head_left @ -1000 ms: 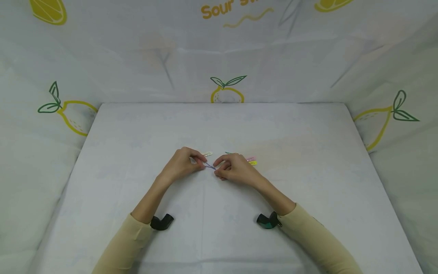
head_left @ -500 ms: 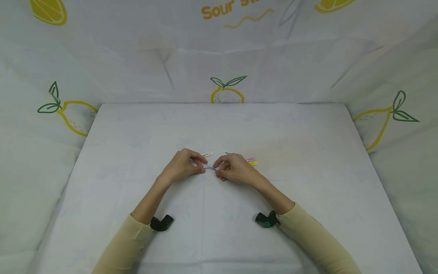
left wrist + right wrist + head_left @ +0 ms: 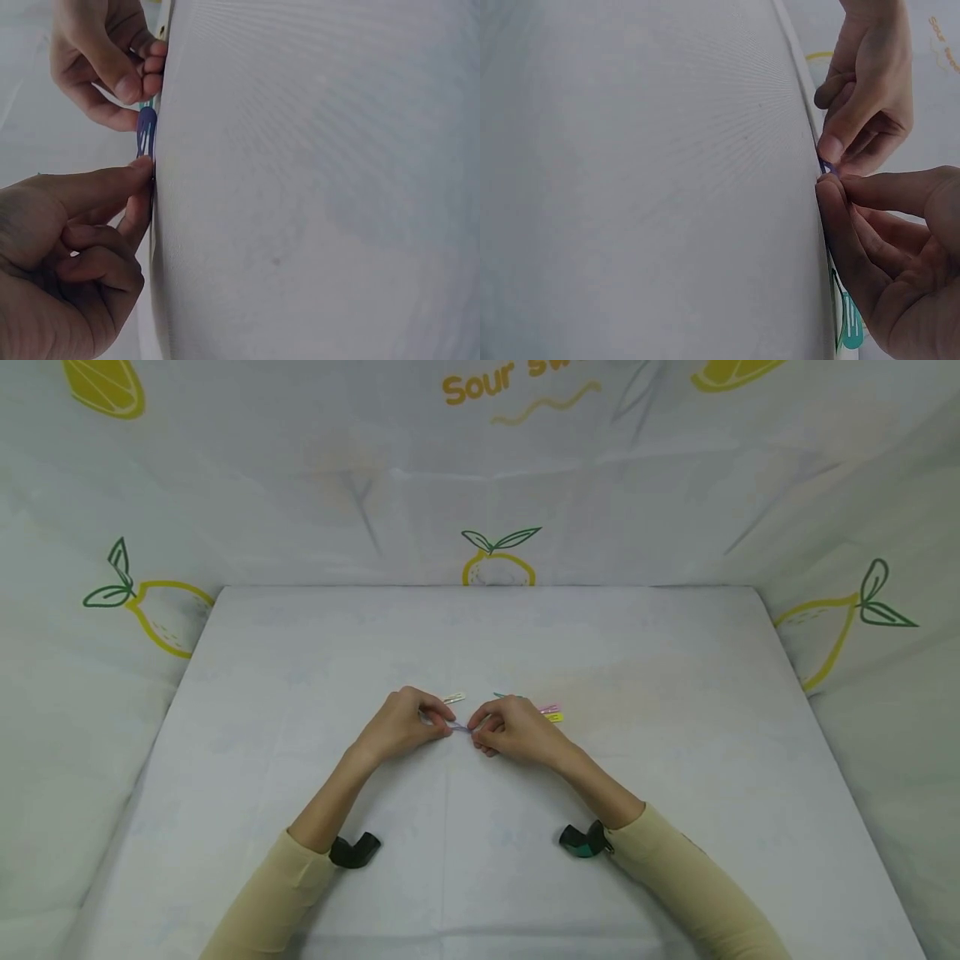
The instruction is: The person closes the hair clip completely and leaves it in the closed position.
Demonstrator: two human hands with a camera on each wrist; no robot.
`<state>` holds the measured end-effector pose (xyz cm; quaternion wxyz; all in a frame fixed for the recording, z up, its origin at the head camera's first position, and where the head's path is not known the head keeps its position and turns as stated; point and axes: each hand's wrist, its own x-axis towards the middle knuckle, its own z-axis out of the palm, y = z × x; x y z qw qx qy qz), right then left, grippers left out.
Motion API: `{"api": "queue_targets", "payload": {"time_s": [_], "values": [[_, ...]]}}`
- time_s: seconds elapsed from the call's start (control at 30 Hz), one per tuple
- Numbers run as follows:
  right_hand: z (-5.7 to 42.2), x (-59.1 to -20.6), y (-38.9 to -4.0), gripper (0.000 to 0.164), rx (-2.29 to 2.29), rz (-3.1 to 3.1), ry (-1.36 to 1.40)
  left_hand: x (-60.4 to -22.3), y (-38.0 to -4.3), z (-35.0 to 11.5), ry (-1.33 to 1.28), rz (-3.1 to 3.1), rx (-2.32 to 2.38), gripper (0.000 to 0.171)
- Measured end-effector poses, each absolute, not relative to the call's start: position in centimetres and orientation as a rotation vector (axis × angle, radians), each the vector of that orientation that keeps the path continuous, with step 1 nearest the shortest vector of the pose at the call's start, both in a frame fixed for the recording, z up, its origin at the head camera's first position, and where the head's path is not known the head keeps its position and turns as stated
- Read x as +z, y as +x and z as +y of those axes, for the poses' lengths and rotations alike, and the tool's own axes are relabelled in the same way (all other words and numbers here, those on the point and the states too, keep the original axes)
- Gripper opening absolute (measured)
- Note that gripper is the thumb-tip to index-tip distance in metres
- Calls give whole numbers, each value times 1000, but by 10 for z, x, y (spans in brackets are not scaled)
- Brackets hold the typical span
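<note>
A purple snap hair clip (image 3: 147, 133) spans the small gap between the two hands, close over the white table. My left hand (image 3: 406, 721) pinches one end of it between thumb and forefinger, the other fingers curled in, as the left wrist view shows. From the other side my right hand (image 3: 519, 730) holds the opposite end with thumb and fingertips. In the right wrist view only a sliver of the clip shows between the fingertips of both hands.
Behind the hands lie a whitish hair clip (image 3: 455, 697), a teal clip (image 3: 852, 322), a pink clip (image 3: 551, 708) and a yellow clip (image 3: 554, 717). Black wrist-camera mounts (image 3: 356, 850) stick out from both sleeves. A lemon-print cloth surrounds the table (image 3: 480, 635).
The two parts of the purple hair clip, spread into a V a second ago, now lie close together. My left hand has shifted slightly toward the right one; the right hand has barely moved.
</note>
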<state>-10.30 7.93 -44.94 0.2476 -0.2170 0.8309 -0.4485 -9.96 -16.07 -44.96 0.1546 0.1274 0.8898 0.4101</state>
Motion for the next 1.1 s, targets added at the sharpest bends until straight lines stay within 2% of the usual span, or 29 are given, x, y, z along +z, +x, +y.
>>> {"api": "queue_targets", "payload": {"time_s": [0.57,1.1], "values": [[82,-448,-99,13,-1267,2283,-565,-447,-96,-158,424,2564,1162,10],[97,-432,-100,17,-1330,2325,-597,-436,-93,-154,434,2534,1291,9]]}}
